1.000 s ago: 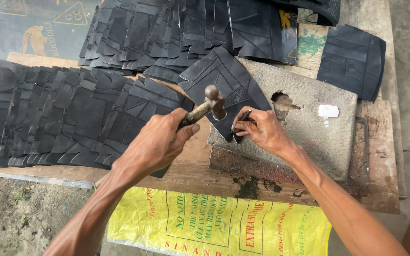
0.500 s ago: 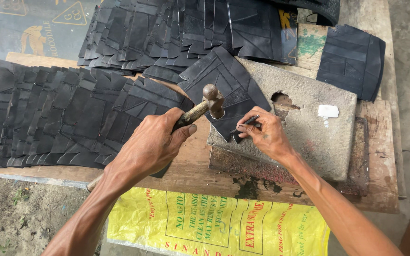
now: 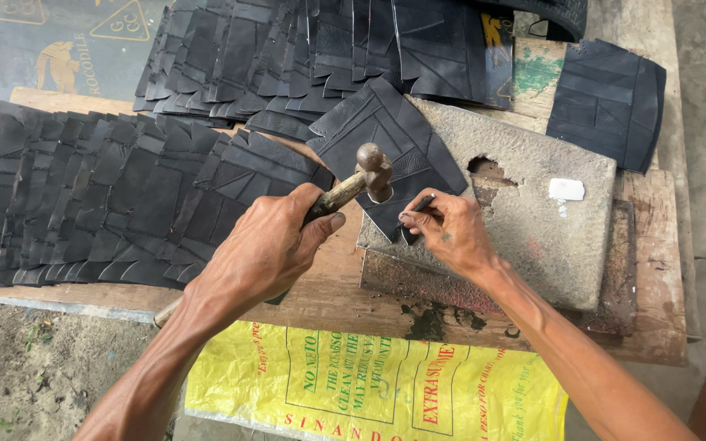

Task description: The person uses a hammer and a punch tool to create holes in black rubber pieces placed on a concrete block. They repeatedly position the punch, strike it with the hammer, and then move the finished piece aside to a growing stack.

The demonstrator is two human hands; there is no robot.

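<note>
On stone slab point(image 3: 533, 237) near worktop front edge: right hand point(image 3: 449, 233) fingers pinching punch point(image 3: 417, 206) on black rubber piece point(image 3: 386, 147). Left hand point(image 3: 267, 249) fingers wrapped round hammer point(image 3: 361, 181). Risk: off-centre blow hits fingers, punch skids.

Raised wooden-handled hammer point(image 3: 367, 175), thin punch point(image 3: 418, 204) seemingly upright on black rubber piece point(image 3: 386, 139)

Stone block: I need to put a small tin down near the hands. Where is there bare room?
Bare stone block lies right of the right hand, below the white chip. Bare wood shows between the hands. Left of the left hand, black rubber pieces crowd the bench.
</note>
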